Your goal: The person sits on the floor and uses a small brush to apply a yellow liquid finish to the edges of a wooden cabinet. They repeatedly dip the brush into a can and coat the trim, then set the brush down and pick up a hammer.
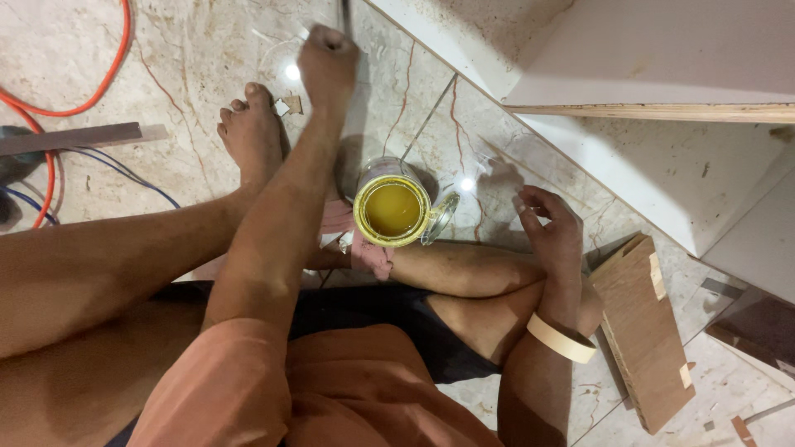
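I see my left hand [328, 60] closed on a thin dark stick, reaching far out, while the open can of yellow glue [392, 211] sits on the floor just beside my loose, empty right fingers [537, 217] (the closer hand).

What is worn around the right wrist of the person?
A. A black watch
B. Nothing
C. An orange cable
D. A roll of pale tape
D: a pale, cream-coloured roll of tape sits like a bracelet around the wrist just below the right hand, which rests on the knee beside the open can of yellow liquid.
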Motion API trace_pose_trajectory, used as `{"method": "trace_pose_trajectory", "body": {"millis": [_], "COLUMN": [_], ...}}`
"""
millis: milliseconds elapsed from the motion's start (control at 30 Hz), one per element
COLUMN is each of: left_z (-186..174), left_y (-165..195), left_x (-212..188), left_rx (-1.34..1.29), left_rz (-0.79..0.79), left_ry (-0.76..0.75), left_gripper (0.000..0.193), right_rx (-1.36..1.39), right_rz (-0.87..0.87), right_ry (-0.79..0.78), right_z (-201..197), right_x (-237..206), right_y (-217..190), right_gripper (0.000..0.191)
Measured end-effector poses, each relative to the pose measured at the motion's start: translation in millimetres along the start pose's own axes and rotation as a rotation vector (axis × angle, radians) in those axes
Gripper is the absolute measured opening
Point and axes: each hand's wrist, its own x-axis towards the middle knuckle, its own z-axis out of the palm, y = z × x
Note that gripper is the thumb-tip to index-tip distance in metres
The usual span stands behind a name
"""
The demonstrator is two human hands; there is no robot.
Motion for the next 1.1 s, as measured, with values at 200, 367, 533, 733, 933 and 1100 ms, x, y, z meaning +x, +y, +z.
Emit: {"method": "trace_pose_trajectory", "body": {"millis": [200,367,533,733,933,1100], "left_z": [-5,14,40,43,60,97], "left_y": [0,12,35,47,58,84], "left_x": [35,9,-34,-44,-33,-56], "left_rx": [0.166,0.123,0.096,-0.031,-0.087,-0.139], "left_rz": [0.115,0.1,0.119,-0.156,-0.131,-0.268], "left_ry": [0.062,-0.045,-0.163,-0.188,-0.117,-0.264], "left_gripper": [0.013,0.01,0.01,0.008,0.007,0.016], "right_rx": [-0.005,-0.017,0.0,-0.026,0.023,0.037], "right_rz": [-0.07,-0.013,0.019,0.038,0.019,0.004], "right_ry": [0.013,-0.016,-0.019,-0.019,-0.052,-0.05], "right_z": [-12,-23,-32,-44,-59,-66], "right_x": [3,8,14,13,10,10], "right_y": [0,5,11,12,24,39], "right_gripper": [0.028,0.03,0.03,0.029,0.031,0.031]}}
